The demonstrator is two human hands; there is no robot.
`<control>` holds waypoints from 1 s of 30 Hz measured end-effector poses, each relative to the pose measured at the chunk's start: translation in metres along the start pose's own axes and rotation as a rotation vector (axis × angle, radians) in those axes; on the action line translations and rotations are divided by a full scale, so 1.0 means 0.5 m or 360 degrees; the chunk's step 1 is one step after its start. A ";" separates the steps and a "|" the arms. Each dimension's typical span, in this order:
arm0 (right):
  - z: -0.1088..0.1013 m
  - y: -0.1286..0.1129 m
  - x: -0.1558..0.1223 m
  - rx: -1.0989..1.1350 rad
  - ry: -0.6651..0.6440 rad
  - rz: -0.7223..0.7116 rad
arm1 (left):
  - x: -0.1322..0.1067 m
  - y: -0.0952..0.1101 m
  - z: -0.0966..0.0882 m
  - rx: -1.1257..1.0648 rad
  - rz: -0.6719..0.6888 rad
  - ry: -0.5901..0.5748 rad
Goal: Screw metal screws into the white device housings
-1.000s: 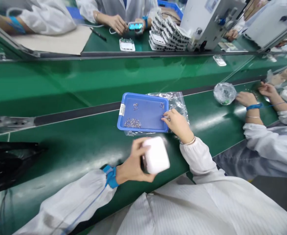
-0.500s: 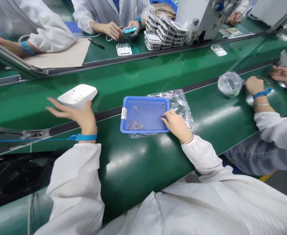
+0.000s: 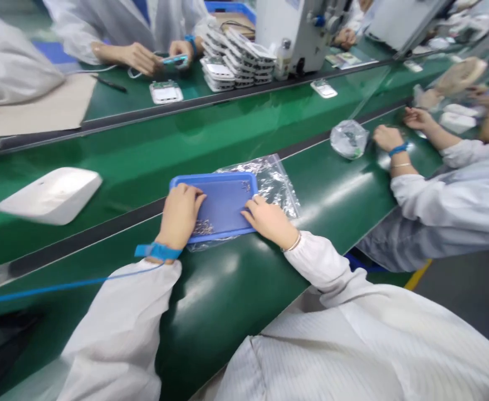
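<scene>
Screws (image 3: pixel 203 226) lie at near left in the blue tray (image 3: pixel 224 205). Left hand (image 3: pixel 179 214) curls over its left rim, right hand (image 3: pixel 270 220) over its right; whether they hold anything, I cannot tell. Light touch, without tipping, suits best.

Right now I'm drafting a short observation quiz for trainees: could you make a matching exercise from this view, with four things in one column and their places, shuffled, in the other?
Things
1. left hand
2. white shell
3. clear plastic bag
4. right hand

Places
A. partly under the blue tray
B. at the tray's right end
C. on the green surface beyond the dark strip
D. at the tray's left end

Pairs: 1-D, 2-C, 3-A, 4-B
</scene>
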State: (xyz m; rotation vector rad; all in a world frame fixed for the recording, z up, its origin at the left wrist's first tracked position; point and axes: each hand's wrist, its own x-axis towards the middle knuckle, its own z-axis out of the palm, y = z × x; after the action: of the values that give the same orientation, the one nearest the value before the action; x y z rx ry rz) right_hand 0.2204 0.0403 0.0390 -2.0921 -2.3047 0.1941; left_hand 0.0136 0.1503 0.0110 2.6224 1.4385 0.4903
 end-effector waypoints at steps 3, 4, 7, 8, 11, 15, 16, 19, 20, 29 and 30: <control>0.001 -0.001 0.000 -0.0004 0.0040 -0.0033 | -0.007 -0.006 -0.001 0.0065 0.0105 -0.0016; 0.002 -0.001 0.001 -0.0008 0.0058 -0.0049 | -0.007 -0.011 0.000 0.0044 0.0146 -0.0009; 0.010 0.001 0.005 -0.0033 0.0102 -0.0093 | -0.004 -0.020 0.004 -0.0009 0.0269 0.0027; 0.013 0.002 0.006 -0.0045 0.0117 -0.0097 | -0.003 -0.019 0.003 -0.0045 0.0299 0.0043; 0.022 0.003 0.006 -0.0072 0.0174 -0.0087 | -0.005 0.002 -0.005 -0.0172 0.0316 0.0097; 0.029 -0.002 0.006 -0.0097 0.0265 -0.0094 | -0.022 0.055 -0.016 -0.0427 0.0153 0.0199; 0.030 -0.004 0.005 -0.0099 0.0290 -0.0102 | -0.028 0.067 -0.015 -0.0500 0.0107 0.0210; 0.034 -0.010 0.003 -0.0080 0.0392 -0.0158 | -0.043 0.092 -0.005 -0.0711 0.0013 0.0128; 0.035 -0.012 0.003 -0.0073 0.0426 -0.0184 | -0.046 0.096 -0.001 -0.0778 -0.0022 0.0071; 0.038 -0.011 0.005 -0.0027 0.0388 -0.0278 | -0.041 0.113 -0.012 -0.1157 -0.0440 -0.0245; 0.036 -0.010 0.005 -0.0021 0.0362 -0.0279 | -0.041 0.115 -0.015 -0.1202 -0.0472 -0.0274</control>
State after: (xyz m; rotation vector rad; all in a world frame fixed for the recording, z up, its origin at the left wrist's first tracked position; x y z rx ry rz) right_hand 0.2132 0.0407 0.0215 -1.7967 -2.3380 -0.0603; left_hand 0.0469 0.1014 0.0276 1.7852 1.2332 0.6021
